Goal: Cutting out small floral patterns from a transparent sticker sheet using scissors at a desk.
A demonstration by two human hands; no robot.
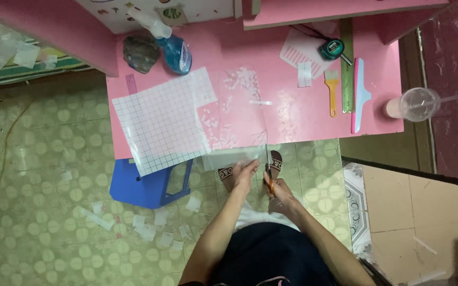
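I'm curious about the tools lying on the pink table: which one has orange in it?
The small brush with the orange handle and pale bristles, lying left of the green ruler. The scraper beside them is pink and light blue; the tape measure is teal and black.

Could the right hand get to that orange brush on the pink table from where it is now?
Probably yes. The orange brush lies in the open on the pink table, with nothing between, but the right hand grips a cutter at the table's edge.
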